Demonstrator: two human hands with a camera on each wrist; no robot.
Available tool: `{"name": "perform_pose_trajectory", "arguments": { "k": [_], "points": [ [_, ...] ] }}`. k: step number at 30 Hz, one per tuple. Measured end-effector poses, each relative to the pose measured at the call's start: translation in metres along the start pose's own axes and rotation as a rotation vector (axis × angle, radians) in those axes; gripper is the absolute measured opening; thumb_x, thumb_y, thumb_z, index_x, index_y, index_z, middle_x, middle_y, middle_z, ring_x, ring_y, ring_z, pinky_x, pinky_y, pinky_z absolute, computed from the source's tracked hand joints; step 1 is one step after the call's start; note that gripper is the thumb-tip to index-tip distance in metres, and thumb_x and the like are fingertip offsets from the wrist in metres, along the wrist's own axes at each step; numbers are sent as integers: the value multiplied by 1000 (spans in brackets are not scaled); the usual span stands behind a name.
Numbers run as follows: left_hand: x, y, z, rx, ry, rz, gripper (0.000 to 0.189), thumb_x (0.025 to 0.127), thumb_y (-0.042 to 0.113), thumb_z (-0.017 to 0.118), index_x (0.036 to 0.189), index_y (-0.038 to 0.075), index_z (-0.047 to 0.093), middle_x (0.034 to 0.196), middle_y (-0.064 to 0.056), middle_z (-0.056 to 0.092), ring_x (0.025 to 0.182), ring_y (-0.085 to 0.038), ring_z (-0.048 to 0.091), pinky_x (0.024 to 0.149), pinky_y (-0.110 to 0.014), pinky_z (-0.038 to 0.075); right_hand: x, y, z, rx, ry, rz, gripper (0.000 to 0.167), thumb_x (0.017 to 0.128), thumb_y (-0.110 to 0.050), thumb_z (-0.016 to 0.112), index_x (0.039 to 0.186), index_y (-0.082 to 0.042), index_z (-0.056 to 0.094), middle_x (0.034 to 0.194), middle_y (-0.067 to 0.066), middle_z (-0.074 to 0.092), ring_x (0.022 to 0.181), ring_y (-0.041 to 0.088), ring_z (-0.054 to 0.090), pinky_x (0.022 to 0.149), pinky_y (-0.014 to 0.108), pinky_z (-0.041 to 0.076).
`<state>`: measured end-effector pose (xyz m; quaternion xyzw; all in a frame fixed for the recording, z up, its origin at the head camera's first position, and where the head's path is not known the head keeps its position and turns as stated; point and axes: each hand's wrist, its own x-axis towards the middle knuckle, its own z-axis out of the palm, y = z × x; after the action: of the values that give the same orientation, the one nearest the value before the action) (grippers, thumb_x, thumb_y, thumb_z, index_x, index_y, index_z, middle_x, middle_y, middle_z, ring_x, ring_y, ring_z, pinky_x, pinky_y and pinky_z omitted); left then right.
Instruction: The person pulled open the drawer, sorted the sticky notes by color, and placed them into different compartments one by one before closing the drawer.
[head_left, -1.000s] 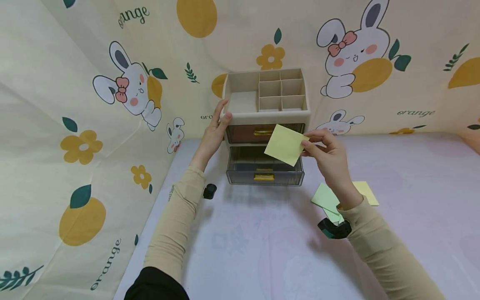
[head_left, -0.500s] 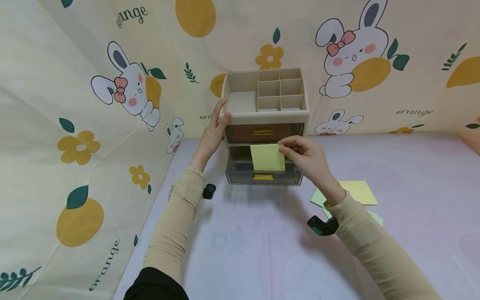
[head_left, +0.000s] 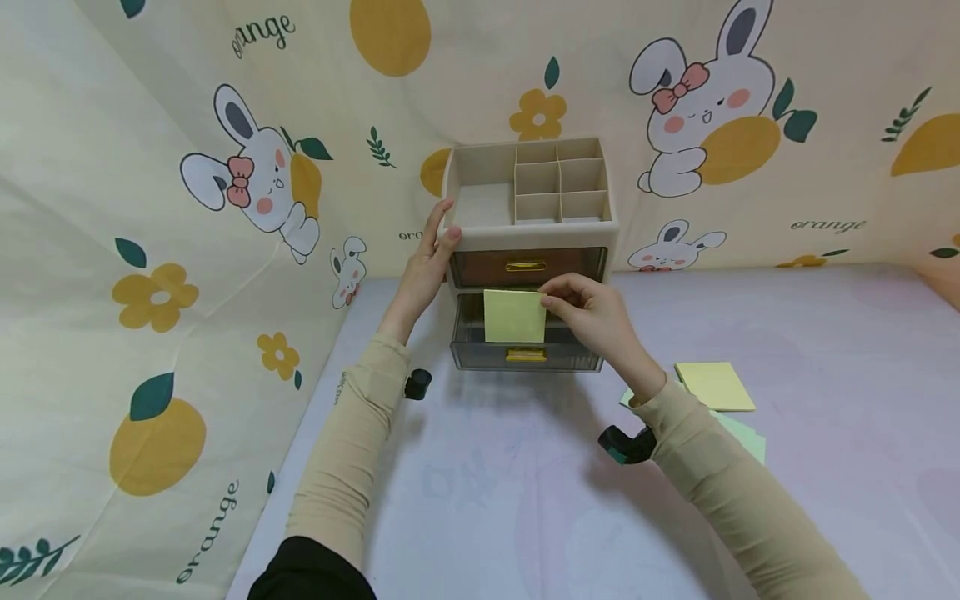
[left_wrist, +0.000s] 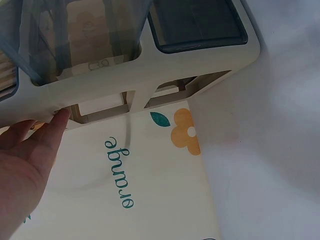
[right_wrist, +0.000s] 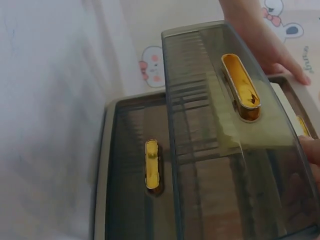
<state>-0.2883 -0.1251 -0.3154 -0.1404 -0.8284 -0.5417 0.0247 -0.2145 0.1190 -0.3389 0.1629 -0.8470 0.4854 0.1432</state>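
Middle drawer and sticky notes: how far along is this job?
Done: the middle drawer stands open. In hand: the right hand pinches a yellow pad at its opening. To do: probably setting that pad inside; another yellow pad and green notes lie outside, perhaps to follow.

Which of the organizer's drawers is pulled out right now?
The middle drawer, where the right hand pinches a yellow paper square; it juts forward, while the top drawer and bottom drawer sit flush.

Sticky pads (head_left: 716,386) lie right of the organizer (head_left: 532,236).
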Motion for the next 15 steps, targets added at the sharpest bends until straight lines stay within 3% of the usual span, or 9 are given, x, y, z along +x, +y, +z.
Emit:
{"name": "perform_pose_trajectory", "arguments": {
  "k": [8, 15],
  "points": [
    [0, 0, 1, 6, 15, -1, 67, 67, 88, 32, 129, 69, 15, 157, 14, 11, 141, -31, 27, 95, -56, 42, 5, -10, 7, -150, -151, 11, 11, 89, -15, 63, 96, -8, 67, 84, 10, 70, 65, 17, 56, 57, 26, 42],
    [-1, 4, -1, -2, -10, -5, 71, 74, 82, 34, 138, 59, 14, 158, 9, 8, 142, -32, 24, 96, -58, 40, 11, -14, 16, -173, -239, 29, 11, 90, -15, 62, 97, -8, 66, 89, 9, 70, 71, 18, 60, 61, 27, 43]
  ]
}}
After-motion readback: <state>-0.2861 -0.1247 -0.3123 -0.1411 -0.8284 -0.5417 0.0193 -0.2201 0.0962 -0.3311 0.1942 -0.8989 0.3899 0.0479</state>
